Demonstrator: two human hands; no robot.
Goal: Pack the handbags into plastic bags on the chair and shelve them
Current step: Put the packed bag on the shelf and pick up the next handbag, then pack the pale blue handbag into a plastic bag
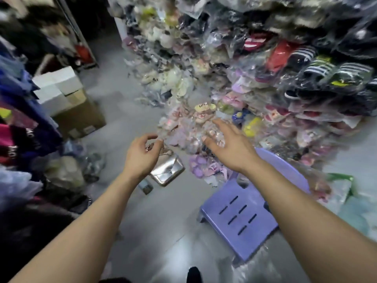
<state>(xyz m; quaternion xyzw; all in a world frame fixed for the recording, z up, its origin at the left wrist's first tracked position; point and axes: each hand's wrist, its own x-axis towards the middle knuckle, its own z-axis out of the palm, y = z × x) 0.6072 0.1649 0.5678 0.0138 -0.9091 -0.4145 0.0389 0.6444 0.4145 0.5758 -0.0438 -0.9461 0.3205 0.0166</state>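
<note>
A silver handbag [167, 170] with a chain strap is low over the grey floor, just below my left hand [142, 155]. Whether it hangs from the hand or rests on the floor I cannot tell. My left thumb and fingers pinch the edge of a blurred clear plastic bag [183, 136] stretched between both hands. My right hand [226, 147] has its fingers spread, the tips against or inside that clear plastic. The purple plastic chair [243, 213] stands under my right forearm with a clear plastic sheet on its seat.
The shelving [265, 64] to the right is a wall of bagged slippers and shoes. Cardboard boxes [69, 103] stand at the left, beside hanging clothes [18, 119] and bagged goods. A small tag [146, 186] is below the handbag. A dark shoe tip [193, 274] shows at the bottom.
</note>
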